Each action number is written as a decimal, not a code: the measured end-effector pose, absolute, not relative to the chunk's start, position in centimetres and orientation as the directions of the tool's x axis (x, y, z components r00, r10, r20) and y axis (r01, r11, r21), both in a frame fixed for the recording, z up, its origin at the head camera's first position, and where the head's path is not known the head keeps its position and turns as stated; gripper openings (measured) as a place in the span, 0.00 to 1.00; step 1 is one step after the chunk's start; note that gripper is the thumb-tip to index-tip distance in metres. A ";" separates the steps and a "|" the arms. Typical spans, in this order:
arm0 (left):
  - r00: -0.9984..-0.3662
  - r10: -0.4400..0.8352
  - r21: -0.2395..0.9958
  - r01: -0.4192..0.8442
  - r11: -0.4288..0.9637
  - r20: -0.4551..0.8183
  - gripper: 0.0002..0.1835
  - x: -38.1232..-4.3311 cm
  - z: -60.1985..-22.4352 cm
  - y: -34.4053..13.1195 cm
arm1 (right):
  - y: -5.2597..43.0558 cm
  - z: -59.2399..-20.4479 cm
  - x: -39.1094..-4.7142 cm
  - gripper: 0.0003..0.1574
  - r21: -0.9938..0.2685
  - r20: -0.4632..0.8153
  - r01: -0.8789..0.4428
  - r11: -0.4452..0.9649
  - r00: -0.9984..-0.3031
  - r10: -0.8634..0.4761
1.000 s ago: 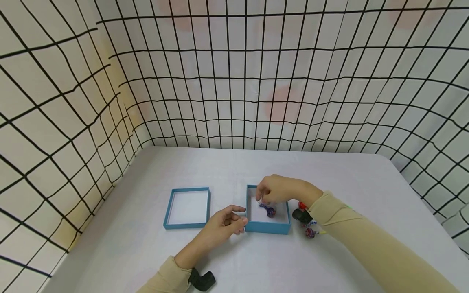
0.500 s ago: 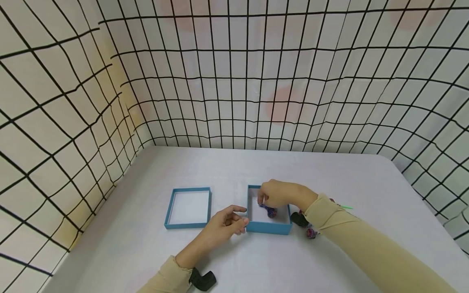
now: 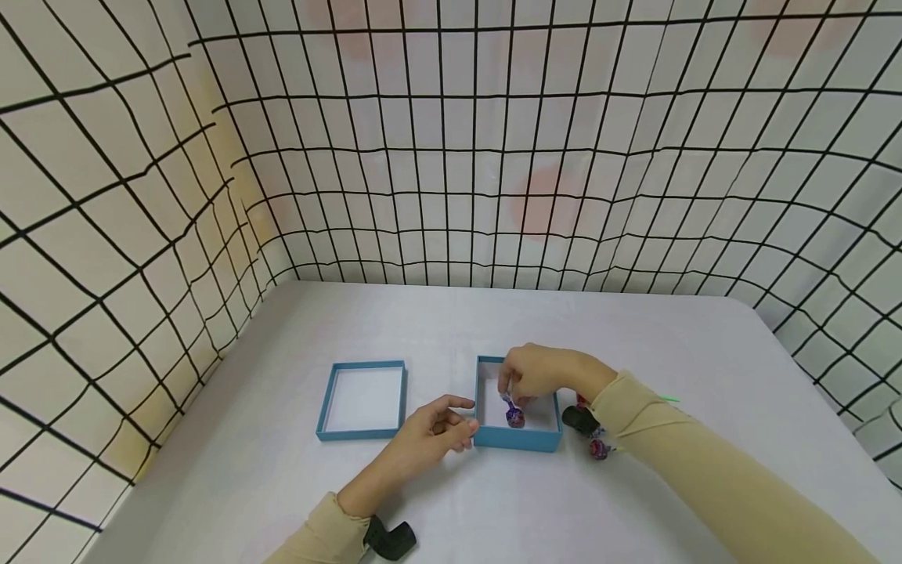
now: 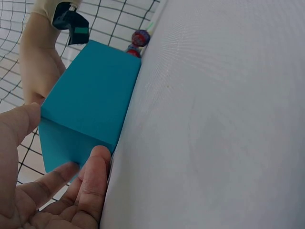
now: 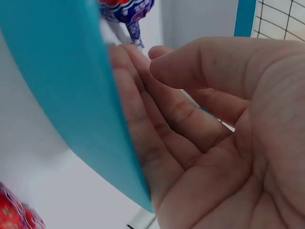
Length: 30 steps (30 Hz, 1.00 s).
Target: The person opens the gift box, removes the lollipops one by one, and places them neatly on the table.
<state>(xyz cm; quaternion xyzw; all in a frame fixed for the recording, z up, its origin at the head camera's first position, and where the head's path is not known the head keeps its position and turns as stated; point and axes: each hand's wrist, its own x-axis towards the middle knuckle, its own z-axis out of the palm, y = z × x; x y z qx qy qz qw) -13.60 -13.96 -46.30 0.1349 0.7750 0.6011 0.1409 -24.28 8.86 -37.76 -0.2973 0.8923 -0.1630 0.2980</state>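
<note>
In the head view, a lollipop [image 3: 516,417] in a purple and red wrapper lies inside an open blue box [image 3: 517,439] with a white interior. My right hand [image 3: 535,372] reaches over the box's right wall, its curled fingers pinching the lollipop's stick end. The right wrist view shows the lollipop head [image 5: 136,9] beyond my fingertips, close to the blue wall; the stick itself is mostly hidden. My left hand [image 3: 430,431] is at the box's left side, thumb and fingers spread. In the left wrist view, the fingertips [image 4: 100,152] touch the box's lower corner.
The blue-rimmed lid [image 3: 362,433] lies on the white table to the left. Right of the box, partly under my right sleeve, lie several more lollipops [image 3: 599,449]. Black wrist cameras [image 3: 391,540] are on both wrists. A black grid net [image 3: 444,157] stands behind the table.
The lollipop in the box has swung round, its head moving slightly left and toward the near wall. My right hand has shifted a little with it; the left hand stays put.
</note>
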 end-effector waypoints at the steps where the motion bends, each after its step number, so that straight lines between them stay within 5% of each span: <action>1: -0.924 0.379 0.970 0.039 0.241 -0.057 0.24 -13.6 -46.3 -14.0 | 8.9 -37.7 -24.3 0.13 -0.452 -0.423 -0.458 0.765 -0.645 -0.636; 16: -0.924 0.378 0.970 0.037 0.239 -0.058 0.24 -13.6 -46.2 -14.0 | 8.5 -37.9 -23.7 0.17 -0.172 -0.333 -0.694 0.699 -0.627 -0.704; 30: -0.925 0.376 0.969 0.038 0.243 -0.058 0.24 -13.6 -46.3 -14.0 | 8.7 -38.8 -23.4 0.06 -0.185 -0.240 -0.756 0.628 -0.585 -0.775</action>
